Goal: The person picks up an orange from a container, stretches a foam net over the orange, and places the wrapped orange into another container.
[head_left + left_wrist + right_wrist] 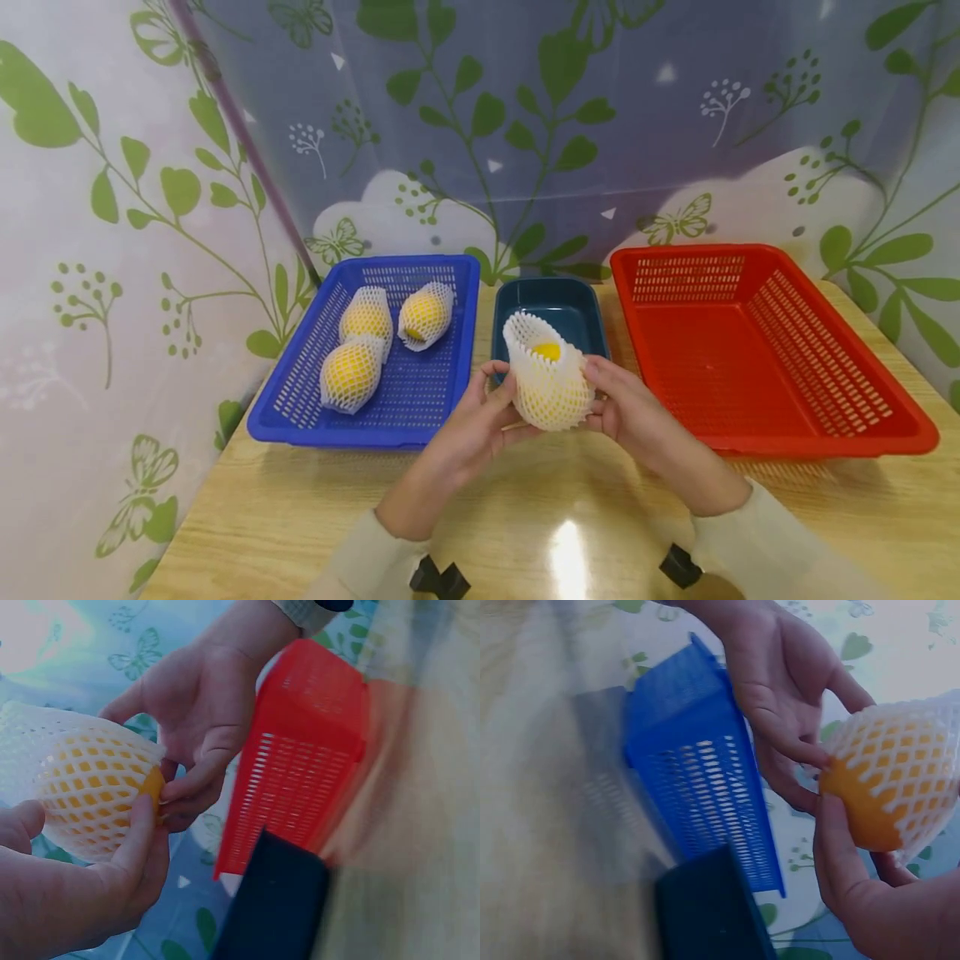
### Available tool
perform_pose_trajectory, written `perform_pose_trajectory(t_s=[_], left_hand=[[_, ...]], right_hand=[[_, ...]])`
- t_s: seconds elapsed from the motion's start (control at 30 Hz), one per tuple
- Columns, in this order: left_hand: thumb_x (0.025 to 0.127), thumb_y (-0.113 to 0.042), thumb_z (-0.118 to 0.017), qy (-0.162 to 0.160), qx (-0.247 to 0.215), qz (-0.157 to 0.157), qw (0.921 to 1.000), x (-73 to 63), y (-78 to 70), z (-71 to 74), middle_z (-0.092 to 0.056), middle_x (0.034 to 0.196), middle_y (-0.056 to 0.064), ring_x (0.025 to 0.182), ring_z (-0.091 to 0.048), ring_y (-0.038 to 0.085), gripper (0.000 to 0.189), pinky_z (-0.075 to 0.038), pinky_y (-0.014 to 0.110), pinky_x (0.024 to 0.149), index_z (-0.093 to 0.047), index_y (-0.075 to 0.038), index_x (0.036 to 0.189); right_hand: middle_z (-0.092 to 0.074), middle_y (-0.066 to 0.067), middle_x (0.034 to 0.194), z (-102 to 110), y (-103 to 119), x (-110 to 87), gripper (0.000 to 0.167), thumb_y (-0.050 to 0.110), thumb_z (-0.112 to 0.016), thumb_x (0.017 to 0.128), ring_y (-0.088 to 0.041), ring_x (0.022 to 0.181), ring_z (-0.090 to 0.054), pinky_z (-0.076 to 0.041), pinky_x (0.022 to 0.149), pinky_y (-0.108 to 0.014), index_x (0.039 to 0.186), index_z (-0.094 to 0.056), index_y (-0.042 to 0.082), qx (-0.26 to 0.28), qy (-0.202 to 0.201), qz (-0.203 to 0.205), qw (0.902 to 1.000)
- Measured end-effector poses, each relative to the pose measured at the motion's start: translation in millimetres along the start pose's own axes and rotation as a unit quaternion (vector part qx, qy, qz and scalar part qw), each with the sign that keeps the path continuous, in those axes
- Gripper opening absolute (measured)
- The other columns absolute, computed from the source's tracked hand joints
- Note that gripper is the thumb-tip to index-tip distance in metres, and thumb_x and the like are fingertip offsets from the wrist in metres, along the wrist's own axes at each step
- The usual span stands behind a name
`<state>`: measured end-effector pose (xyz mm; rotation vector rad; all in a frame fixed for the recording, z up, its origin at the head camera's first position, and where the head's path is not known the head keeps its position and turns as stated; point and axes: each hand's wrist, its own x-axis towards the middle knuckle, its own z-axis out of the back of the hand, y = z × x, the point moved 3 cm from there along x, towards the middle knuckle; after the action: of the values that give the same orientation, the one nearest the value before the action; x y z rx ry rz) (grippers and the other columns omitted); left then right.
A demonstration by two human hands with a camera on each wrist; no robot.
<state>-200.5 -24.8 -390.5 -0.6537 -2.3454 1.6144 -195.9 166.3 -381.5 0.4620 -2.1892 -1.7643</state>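
A yellow fruit (pixel 556 398) in a white foam net sleeve (pixel 525 333) is held up between both hands, over the near part of a dark teal bin (pixel 592 321). My left hand (pixel 480 412) grips it from the left with thumb and fingers. From the right, my right hand (pixel 626 400) holds it the same way. The sleeve gapes at its upper end, where bare yellow skin shows. In the right wrist view the fruit's lower end (pixel 855 810) also stands out of the net, with fingertips of both hands against it.
On the left, a blue basket (pixel 420 417) holds three netted yellow fruits (pixel 351 375). A red basket (pixel 735 358) with nothing in it stands on the right. All three containers sit on a wooden table (pixel 525 517), before a leaf-patterned curtain (pixel 480 167).
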Motion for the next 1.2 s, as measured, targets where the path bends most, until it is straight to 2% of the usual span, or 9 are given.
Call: perform_pose_trajectory(t_s=[0.1,0.17,0.3,0.5,0.6,0.73,0.83,1.0,1.2], left_hand=[[0.096,-0.045,-0.052,0.005,-0.005,-0.010,0.9999,3.5,-5.3,-2.8,-0.040,0.142,0.024,0.121,-0.054,0.033,0.059,-0.046,0.048,0.099,-0.024,-0.014,0.137],[0.097,-0.044,-0.051,0.012,-0.004,-0.016,0.9998,6.0,-8.4,-5.0,-0.037,0.144,0.025,0.125,-0.049,0.036,0.063,-0.045,0.049,0.100,-0.023,-0.011,0.142],[0.102,-0.037,-0.046,0.014,-0.008,-0.016,0.9997,11.0,-12.7,-7.1,-0.037,0.144,0.023,0.124,-0.049,0.035,0.052,-0.045,0.049,0.100,-0.026,-0.009,0.141],[0.106,-0.028,-0.039,-0.003,-0.013,-0.010,0.9999,18.3,-17.0,-4.9,-0.039,0.141,0.019,0.119,-0.052,0.031,0.036,-0.046,0.049,0.099,-0.030,-0.012,0.137],[0.106,-0.028,-0.039,-0.008,-0.014,-0.011,0.9998,22.0,-17.6,-3.6,-0.039,0.141,0.018,0.120,-0.051,0.032,0.036,-0.045,0.051,0.099,-0.030,-0.012,0.137],[0.106,-0.029,-0.039,-0.004,-0.012,-0.005,0.9999,27.4,-16.2,-3.6,-0.036,0.143,0.019,0.122,-0.048,0.034,0.037,-0.044,0.053,0.100,-0.029,-0.012,0.137],[0.106,-0.029,-0.038,-0.008,-0.011,0.004,0.9999,28.9,-14.3,-2.8,-0.035,0.143,0.019,0.122,-0.048,0.034,0.036,-0.043,0.054,0.101,-0.030,-0.013,0.137],[0.106,-0.030,-0.038,-0.016,-0.021,0.005,0.9997,29.0,-13.5,0.0,-0.035,0.143,0.018,0.122,-0.046,0.033,0.038,-0.042,0.054,0.101,-0.029,-0.013,0.138],[0.105,-0.030,-0.040,-0.013,-0.040,0.007,0.9991,30.2,-12.1,2.4,-0.035,0.142,0.017,0.121,-0.047,0.032,0.041,-0.043,0.054,0.100,-0.027,-0.013,0.140]], right_hand=[[-0.054,-0.002,0.120,1.4,7.3,4.1,0.041,0.033,-0.039,0.105,-0.018,0.097,-0.063,-0.054,0.087,-0.030,0.137,-0.040,0.007,-0.008,0.004,0.008,0.9999],[-0.055,-0.002,0.119,2.4,11.3,6.9,0.037,0.033,-0.039,0.104,-0.018,0.096,-0.063,-0.054,0.087,-0.029,0.133,-0.043,0.010,-0.009,0.006,0.015,0.9998],[-0.056,-0.002,0.116,5.4,14.5,12.3,0.030,0.034,-0.041,0.104,-0.018,0.094,-0.063,-0.054,0.087,-0.030,0.126,-0.048,0.016,0.003,0.006,0.020,0.9998],[-0.055,-0.002,0.115,8.5,11.8,22.4,0.034,0.037,-0.042,0.103,-0.019,0.095,-0.063,-0.054,0.087,-0.031,0.128,-0.046,0.015,0.015,0.006,0.023,0.9996],[-0.055,-0.002,0.115,10.6,10.2,27.0,0.039,0.038,-0.042,0.102,-0.018,0.096,-0.063,-0.054,0.087,-0.031,0.131,-0.044,0.012,0.012,0.002,0.023,0.9997],[-0.055,-0.001,0.117,13.3,7.7,29.2,0.037,0.038,-0.040,0.102,-0.018,0.097,-0.063,-0.054,0.087,-0.031,0.130,-0.044,0.014,0.029,-0.002,0.017,0.9994],[-0.054,0.000,0.119,13.8,4.3,29.8,0.034,0.037,-0.039,0.103,-0.018,0.098,-0.063,-0.054,0.088,-0.032,0.129,-0.044,0.016,0.037,-0.007,0.010,0.9992],[-0.051,-0.001,0.121,10.6,-1.1,31.7,0.039,0.038,-0.037,0.102,-0.018,0.101,-0.061,-0.053,0.089,-0.031,0.133,-0.040,0.014,0.043,-0.017,0.008,0.9989],[-0.053,-0.002,0.117,8.3,-6.7,33.0,0.038,0.029,-0.025,0.101,-0.020,0.099,-0.057,-0.052,0.086,-0.030,0.131,-0.041,0.013,0.059,-0.011,0.023,0.9979]])
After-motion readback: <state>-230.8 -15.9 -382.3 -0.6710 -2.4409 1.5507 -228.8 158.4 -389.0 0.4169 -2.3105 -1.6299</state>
